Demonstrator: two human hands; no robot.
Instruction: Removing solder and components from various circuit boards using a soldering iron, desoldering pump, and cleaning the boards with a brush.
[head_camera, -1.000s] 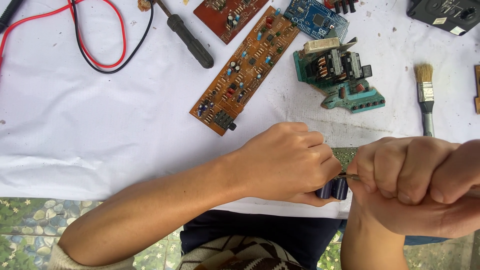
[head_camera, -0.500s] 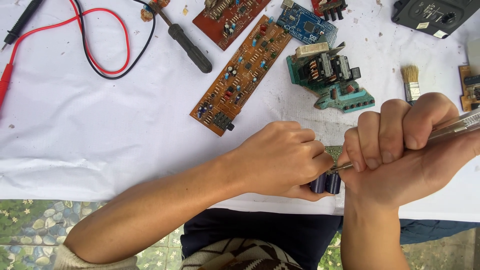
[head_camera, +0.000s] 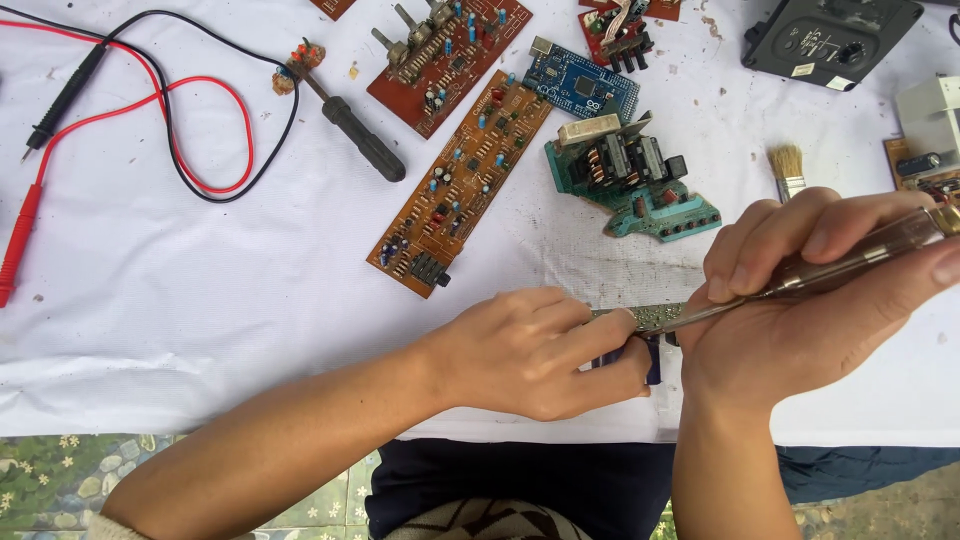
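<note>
White cloth, creased and speckled with dirt, covers the table (head_camera: 200, 300) where the work lies. The left hand (head_camera: 540, 350) pinches a small green circuit board (head_camera: 652, 316) near the table's front edge, fingers curled tight over it so that only a pale, solder-dotted strip shows, with dark blue parts below it. The right hand (head_camera: 800, 310) is closed around a slim screwdriver with a clear plastic handle (head_camera: 850, 262); its thin metal tip touches the small board's upper face.

Beyond the hands lies a long brown circuit board (head_camera: 460, 180), narrow and studded with blue and red parts. Just right of it sits a teal board carrying copper-wound coils (head_camera: 630, 175), and a blue rectangular board (head_camera: 580, 85) above. A black-handled tool (head_camera: 355, 130) lies slantwise to the left, near looping red and black test leads (head_camera: 170, 120). A pale-bristled paintbrush (head_camera: 788, 168) rests upright beyond the right hand, and a dark grey plastic casing with small white labels (head_camera: 830, 40) occupies the far corner.
</note>
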